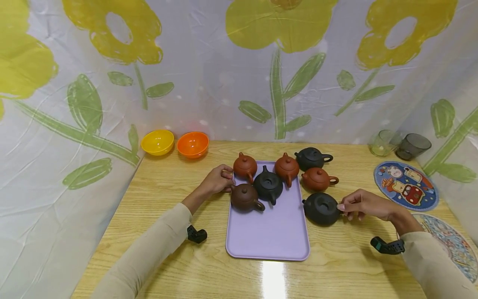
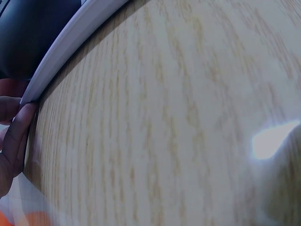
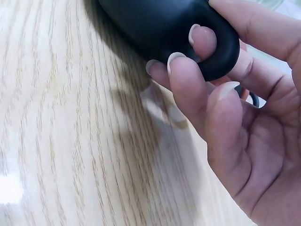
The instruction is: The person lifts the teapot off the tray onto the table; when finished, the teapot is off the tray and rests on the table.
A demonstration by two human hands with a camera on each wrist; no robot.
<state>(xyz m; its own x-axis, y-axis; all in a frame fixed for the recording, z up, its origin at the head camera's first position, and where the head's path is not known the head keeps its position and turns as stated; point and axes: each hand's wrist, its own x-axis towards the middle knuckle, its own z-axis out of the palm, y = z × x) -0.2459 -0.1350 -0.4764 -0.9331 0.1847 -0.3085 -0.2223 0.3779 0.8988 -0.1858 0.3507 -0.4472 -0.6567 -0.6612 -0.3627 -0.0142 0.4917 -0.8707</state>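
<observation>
At the right of the lilac tray [image 1: 267,236], my right hand [image 1: 367,205] grips the handle of a black teapot [image 1: 322,209]. One fingertip pokes through the handle loop [image 3: 228,59] in the right wrist view. My left hand [image 1: 218,179] pinches the tray's left rim [image 2: 59,52], close to the spout of a dark brown teapot [image 1: 244,198]. Also on the tray are a black teapot [image 1: 267,185] and two reddish-brown teapots, one at the left [image 1: 245,167] and one at the right [image 1: 286,167].
Right of the tray stand another reddish-brown teapot [image 1: 316,179] and a black teapot [image 1: 310,159]. Yellow [image 1: 158,143] and orange bowls [image 1: 193,145] sit at the back left. At the right are a clear glass [image 1: 384,143], a grey glass [image 1: 412,146] and two round patterned mats [image 1: 407,187].
</observation>
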